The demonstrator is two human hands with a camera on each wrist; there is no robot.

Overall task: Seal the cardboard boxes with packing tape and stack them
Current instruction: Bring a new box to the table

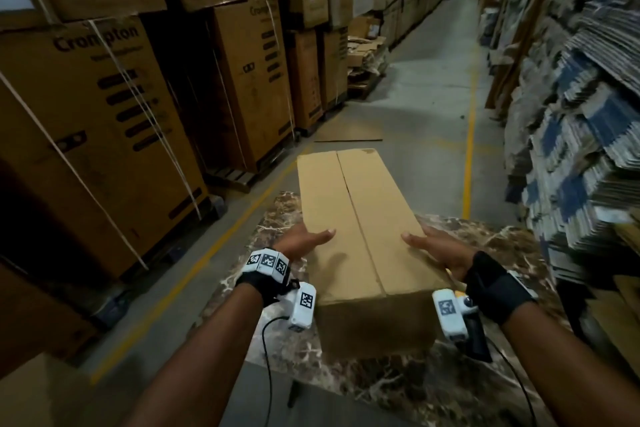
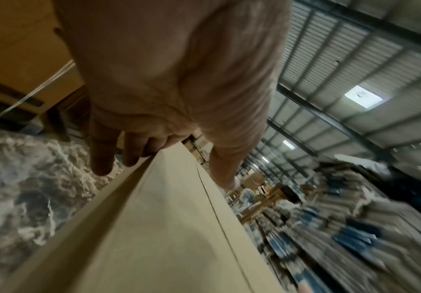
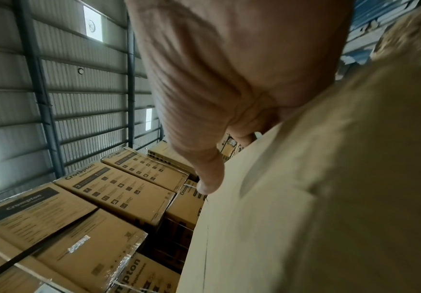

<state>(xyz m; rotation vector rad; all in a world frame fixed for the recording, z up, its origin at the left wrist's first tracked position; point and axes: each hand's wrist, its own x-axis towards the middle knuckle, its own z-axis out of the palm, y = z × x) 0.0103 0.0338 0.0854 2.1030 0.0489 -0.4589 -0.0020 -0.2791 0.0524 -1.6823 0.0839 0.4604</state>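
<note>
A long plain cardboard box (image 1: pixel 360 218) lies lengthwise on a marble-patterned table (image 1: pixel 467 374), its far end overhanging the table's edge. Its two top flaps are folded down and meet at a centre seam. My left hand (image 1: pixel 304 239) grips the box's left edge, with the thumb on top and the fingers down the side. In the left wrist view the fingers (image 2: pixel 101 154) hang down the side of the box (image 2: pixel 159 228). My right hand (image 1: pixel 436 246) holds the right edge the same way. Its thumb (image 3: pixel 209 178) lies on top of the box (image 3: pixel 304 218).
Tall strapped Crompton cartons (image 1: pixel 104 114) line the left of the aisle. Stacks of flattened cardboard (image 1: pixel 581 149) rise close on the right. A concrete floor with yellow lines (image 1: pixel 469 149) runs ahead. A flat cardboard sheet (image 1: pixel 346 132) lies on it beyond the box.
</note>
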